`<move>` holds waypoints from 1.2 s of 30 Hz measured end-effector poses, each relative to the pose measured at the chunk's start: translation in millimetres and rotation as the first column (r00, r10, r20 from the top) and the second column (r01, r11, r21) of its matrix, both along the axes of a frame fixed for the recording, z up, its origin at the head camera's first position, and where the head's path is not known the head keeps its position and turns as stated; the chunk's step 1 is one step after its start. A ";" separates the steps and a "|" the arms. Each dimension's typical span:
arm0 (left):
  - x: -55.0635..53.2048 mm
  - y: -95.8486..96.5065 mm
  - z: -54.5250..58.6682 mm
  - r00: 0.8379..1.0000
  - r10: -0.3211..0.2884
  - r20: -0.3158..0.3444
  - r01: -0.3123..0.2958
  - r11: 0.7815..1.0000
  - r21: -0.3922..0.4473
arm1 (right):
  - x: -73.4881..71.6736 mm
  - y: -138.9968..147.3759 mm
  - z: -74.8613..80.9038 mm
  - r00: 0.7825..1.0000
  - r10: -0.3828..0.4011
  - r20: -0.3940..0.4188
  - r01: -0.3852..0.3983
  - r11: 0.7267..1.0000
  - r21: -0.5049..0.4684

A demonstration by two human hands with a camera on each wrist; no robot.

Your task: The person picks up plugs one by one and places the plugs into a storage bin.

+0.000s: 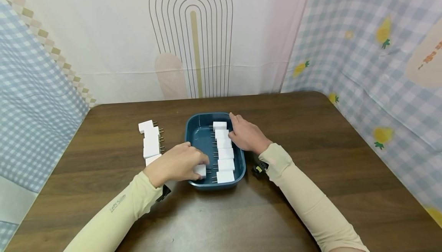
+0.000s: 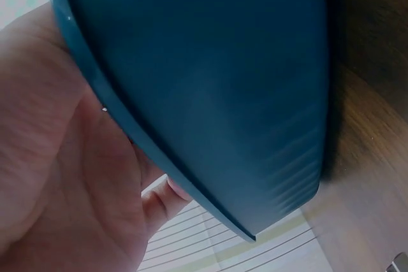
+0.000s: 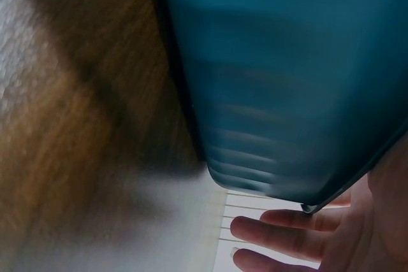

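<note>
Left hand pinches white block, prongs rightward, long axis probably crosswise; right hand, fingers extended, at tray rim.

Beyond the left grip, an open strip of floor runs to the far wall inside the blue tray. Right of that grip, a row of 6 white blocks bars the way, prongs pointing toward it and narrowing the strip. To its left and beyond, another row of white blocks stands in the way outside the tray. The right grip has the rim and the 6 blocks on its left; rightward, the surface offers wide passage.
</note>
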State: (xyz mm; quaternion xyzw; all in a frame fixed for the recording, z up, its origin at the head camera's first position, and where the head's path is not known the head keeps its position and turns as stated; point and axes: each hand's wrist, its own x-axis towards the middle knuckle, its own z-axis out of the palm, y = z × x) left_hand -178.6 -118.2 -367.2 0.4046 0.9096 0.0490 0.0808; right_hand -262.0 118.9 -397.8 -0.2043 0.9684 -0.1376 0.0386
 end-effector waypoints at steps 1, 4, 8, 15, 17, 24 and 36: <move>-0.5 0.5 -0.4 1.000 0.001 -0.001 -0.001 1.000 -0.002 | 0.0 0.3 0.0 1.000 0.001 -0.002 -0.001 1.000 0.001; -1.6 1.8 -1.5 1.000 0.008 -0.001 -0.008 1.000 -0.010 | -0.2 0.7 0.0 1.000 0.004 -0.003 -0.004 1.000 -0.003; -2.0 2.5 -2.0 1.000 0.018 0.003 -0.018 1.000 -0.014 | -0.1 0.7 -0.2 1.000 0.005 0.000 -0.005 1.000 -0.010; 0.2 3.0 -0.5 1.000 0.016 0.013 -0.016 1.000 -0.009 | 0.2 0.5 -1.0 1.000 0.005 0.001 -0.005 1.000 -0.005; 0.5 3.3 -0.2 1.000 0.018 0.011 -0.018 1.000 -0.011 | 0.1 0.6 -1.3 1.000 0.004 0.002 -0.004 1.000 -0.007; -0.7 5.4 0.0 1.000 0.022 0.021 -0.021 0.999 -0.027 | -0.7 1.0 -1.9 1.000 0.007 -0.009 -0.007 1.000 -0.008; -3.2 9.0 -1.2 0.997 0.043 0.064 -0.039 0.997 -0.059 | -0.2 0.6 -0.6 1.000 0.012 -0.011 -0.012 1.000 -0.010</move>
